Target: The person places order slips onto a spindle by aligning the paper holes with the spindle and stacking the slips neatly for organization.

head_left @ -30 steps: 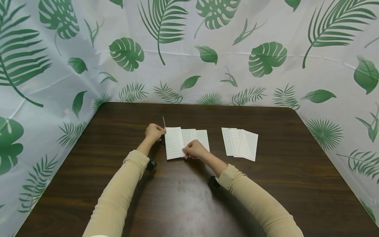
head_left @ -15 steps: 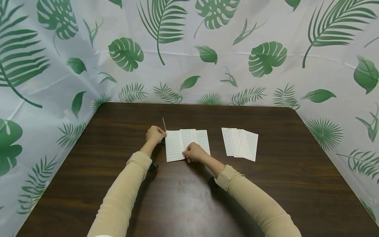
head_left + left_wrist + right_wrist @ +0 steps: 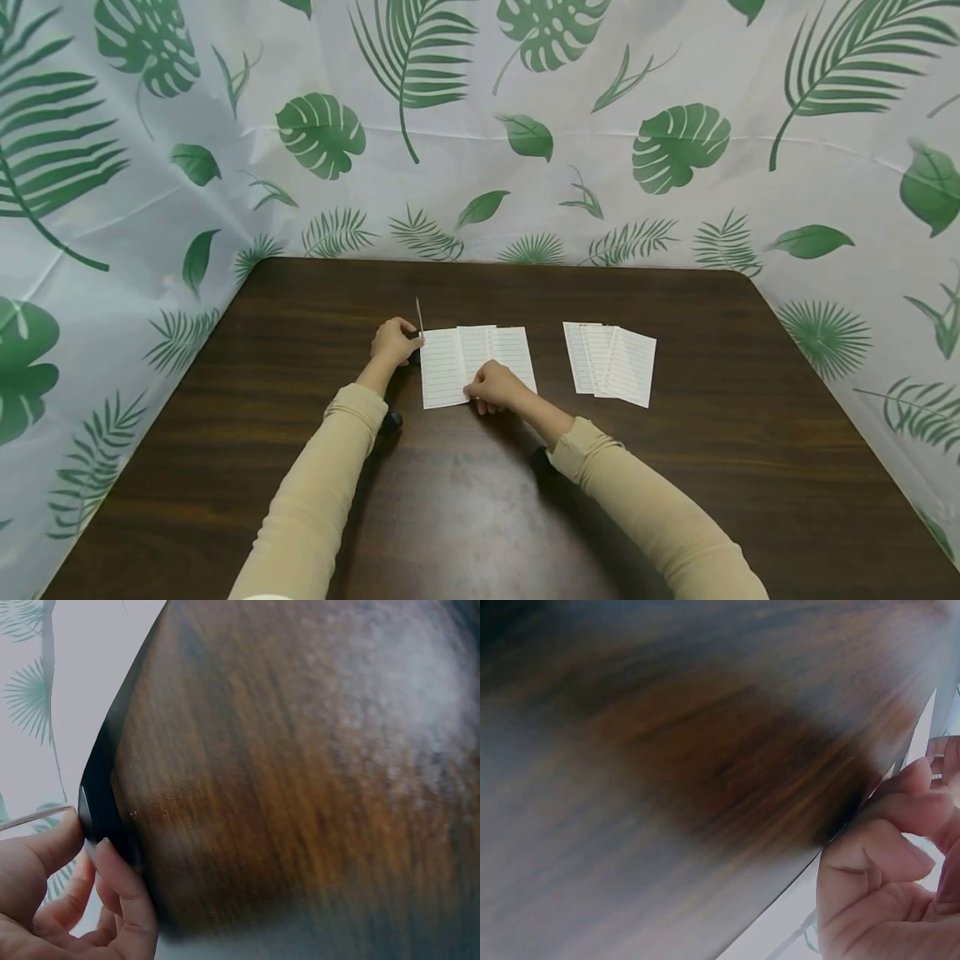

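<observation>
Several white lined paper sheets overlap on the dark table, the leftmost sheet [image 3: 444,367] lying over its neighbours [image 3: 512,354]. My left hand [image 3: 393,342] pinches at that sheet's upper left edge, where a thin upright strip [image 3: 419,315] stands at the fingertips, seen edge-on. In the left wrist view, a dark thing [image 3: 105,810] sits between thumb and fingers; its kind is unclear. My right hand [image 3: 497,386] pinches the lower right corner of the leftmost sheet. In the right wrist view, curled fingers [image 3: 885,862] are close to a white paper edge [image 3: 780,922].
To the right, several more lined sheets [image 3: 628,367] lie fanned on the brown wooden table [image 3: 712,467]. A white curtain with green leaf prints [image 3: 570,150] stands behind and at both sides of the table.
My left hand has shifted slightly nearer and to the right. The leftmost sheet's upper edge has moved nearer with it. My right hand stays almost in place at the lower corner.
</observation>
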A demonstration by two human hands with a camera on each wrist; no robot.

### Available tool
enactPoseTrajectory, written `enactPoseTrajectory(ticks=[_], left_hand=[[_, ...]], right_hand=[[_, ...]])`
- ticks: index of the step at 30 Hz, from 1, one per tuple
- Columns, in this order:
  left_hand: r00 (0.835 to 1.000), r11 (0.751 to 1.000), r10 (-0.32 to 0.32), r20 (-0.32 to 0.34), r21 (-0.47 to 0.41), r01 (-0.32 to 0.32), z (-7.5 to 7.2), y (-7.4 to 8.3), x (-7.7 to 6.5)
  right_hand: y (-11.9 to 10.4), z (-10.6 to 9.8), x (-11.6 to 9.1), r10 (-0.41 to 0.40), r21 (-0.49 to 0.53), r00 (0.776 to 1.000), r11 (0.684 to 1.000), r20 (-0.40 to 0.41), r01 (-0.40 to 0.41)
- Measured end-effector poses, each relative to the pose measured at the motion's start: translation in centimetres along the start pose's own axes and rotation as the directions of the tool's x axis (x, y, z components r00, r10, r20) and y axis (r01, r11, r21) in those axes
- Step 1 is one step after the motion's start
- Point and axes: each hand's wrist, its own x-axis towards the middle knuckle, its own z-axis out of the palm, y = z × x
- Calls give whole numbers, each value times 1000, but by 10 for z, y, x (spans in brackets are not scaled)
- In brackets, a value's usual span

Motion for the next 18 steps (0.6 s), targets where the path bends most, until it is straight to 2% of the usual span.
enactPoseTrajectory(ticks=[8, 18], left_hand=[[999, 999, -30, 35, -43, 32, 0, -4, 3], [999, 999, -14, 39, -44, 16, 1, -3, 4]], right_hand=[[2, -5, -4, -8, 19, 999, 1000, 44, 7], [13, -24, -7, -50, 93, 997, 995, 55, 45]])
